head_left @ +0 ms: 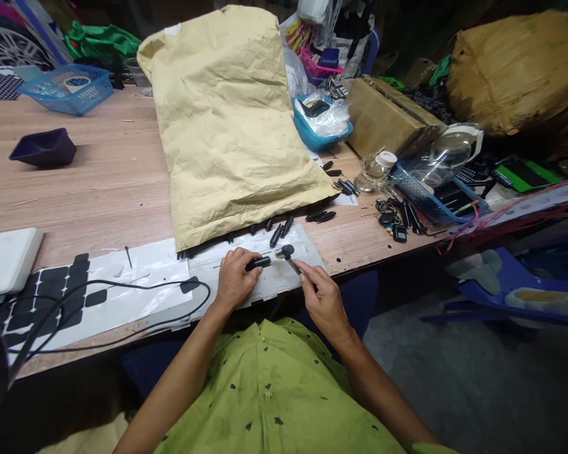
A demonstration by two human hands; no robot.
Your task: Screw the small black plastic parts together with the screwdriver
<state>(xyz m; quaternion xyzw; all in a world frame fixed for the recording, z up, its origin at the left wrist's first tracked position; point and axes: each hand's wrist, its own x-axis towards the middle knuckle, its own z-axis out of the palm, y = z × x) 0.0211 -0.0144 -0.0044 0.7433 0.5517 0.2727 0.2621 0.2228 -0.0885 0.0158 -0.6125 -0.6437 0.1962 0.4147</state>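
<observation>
My left hand (235, 275) is closed around a small black stick-shaped part (259, 262) just above a white sheet (265, 252) at the table's front edge. My right hand (322, 299) pinches a thin metal tool (293, 265) whose dark round tip (286, 251) meets the end of the black part. Several more black stick-shaped parts (280, 231) lie loose beyond my hands, at the mouth of a large tan paper sack (227, 120) lying flat on the wooden table (113, 183).
A white box (9, 260), black square pads (66, 287) and a black cable (123, 287) lie at the front left. A dark tray (42, 149) and blue basket (69, 88) sit far left. Right: cardboard box (388, 116), blue baskets (428, 195), clear jar (376, 170), black key fobs (397, 221).
</observation>
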